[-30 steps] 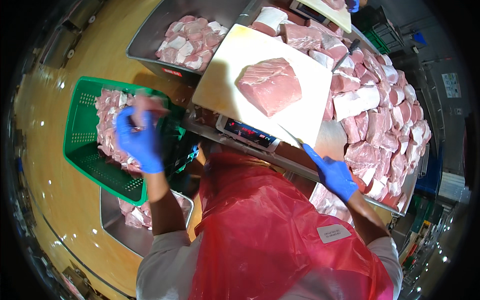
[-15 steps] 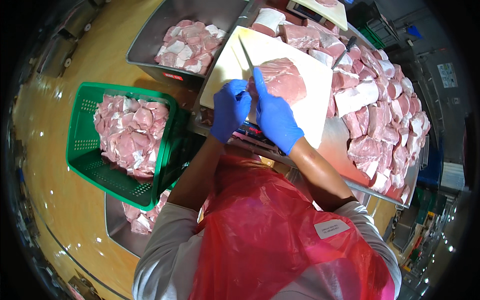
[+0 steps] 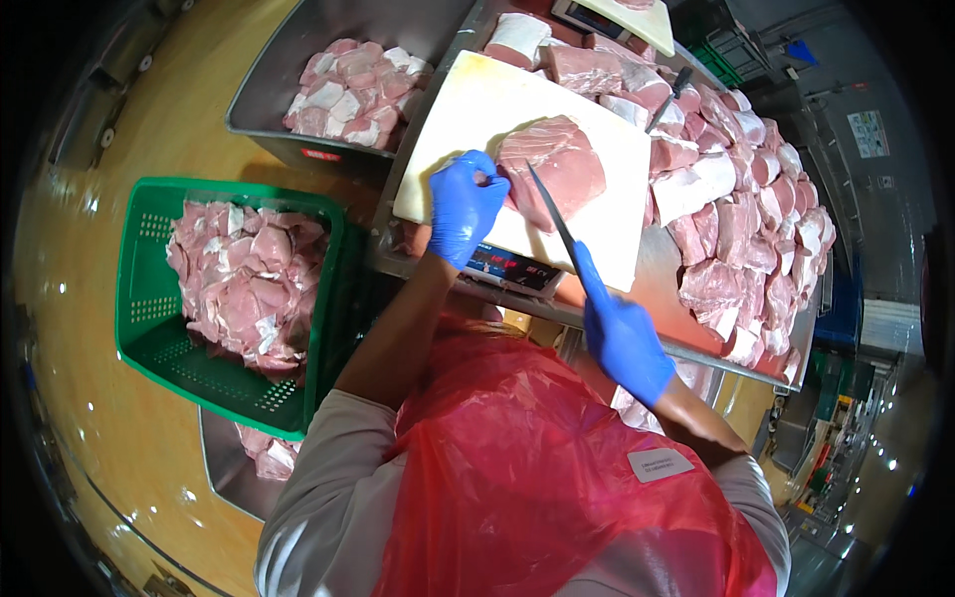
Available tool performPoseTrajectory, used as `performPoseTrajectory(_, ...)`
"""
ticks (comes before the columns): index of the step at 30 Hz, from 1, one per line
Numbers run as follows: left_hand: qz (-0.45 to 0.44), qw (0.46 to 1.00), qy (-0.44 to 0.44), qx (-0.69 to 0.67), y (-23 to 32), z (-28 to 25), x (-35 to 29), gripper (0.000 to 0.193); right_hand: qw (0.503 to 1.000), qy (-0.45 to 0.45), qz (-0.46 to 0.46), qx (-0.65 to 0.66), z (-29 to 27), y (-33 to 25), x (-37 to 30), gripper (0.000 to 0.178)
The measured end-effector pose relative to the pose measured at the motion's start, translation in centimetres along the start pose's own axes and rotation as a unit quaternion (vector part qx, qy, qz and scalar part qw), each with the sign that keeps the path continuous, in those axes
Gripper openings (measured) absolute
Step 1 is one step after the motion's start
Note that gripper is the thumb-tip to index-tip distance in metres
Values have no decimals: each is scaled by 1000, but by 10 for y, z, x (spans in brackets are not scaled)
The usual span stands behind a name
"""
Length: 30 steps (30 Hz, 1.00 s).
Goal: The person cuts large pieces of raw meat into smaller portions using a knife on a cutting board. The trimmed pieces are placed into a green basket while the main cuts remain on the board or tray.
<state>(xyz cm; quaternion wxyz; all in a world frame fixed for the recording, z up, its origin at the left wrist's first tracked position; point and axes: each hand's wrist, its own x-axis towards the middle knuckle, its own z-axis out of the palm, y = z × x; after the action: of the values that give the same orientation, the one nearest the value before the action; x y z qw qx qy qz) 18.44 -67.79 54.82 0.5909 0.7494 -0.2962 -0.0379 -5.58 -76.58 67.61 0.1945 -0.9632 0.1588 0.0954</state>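
Note:
A large piece of pale pink raw meat (image 3: 559,164) lies on a white cutting board (image 3: 448,104). At its left edge is my left hand (image 3: 466,207) in a blue glove, the fingers curled and pressed together against the meat. Whatever they pinch is hidden by the glove. My right hand (image 3: 629,348), also gloved in blue, grips a knife (image 3: 559,221) by its blue handle near the board's front edge. Its narrow blade slants up and left over the meat, tip near the middle; I cannot tell whether it touches.
Meat chunks (image 3: 746,219) cover the metal table (image 3: 657,269) to the right, with another knife (image 3: 671,95) on them. A scale display (image 3: 512,267) shows under the board's front. Left stand a green basket (image 3: 149,348) and a grey metal tub (image 3: 274,75), both holding cut meat.
My right hand has drawn the knife back toward me and to the right, off the meat's left side. The left hand stays by the meat's left edge, fingers curled. The view has shifted slightly.

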Motion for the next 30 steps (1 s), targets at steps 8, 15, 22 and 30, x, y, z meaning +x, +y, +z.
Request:
performPoseTrajectory(8,27,993,110,30,-4,1,-10,16,998,59,-17,-4,18,-42,136,80)
performPoseTrajectory(15,-40,991,118,55,-2,-23,-18,11,999,-19,-23,-26,40,15,41,80)
performPoseTrajectory(22,-94,947,268,152,-4,-210,-78,12,991,18,44,128,6,91,-44,64)
performPoseTrajectory(30,52,981,30,183,31,-71,-25,60,814,123,-14,567,-20,150,113,16)
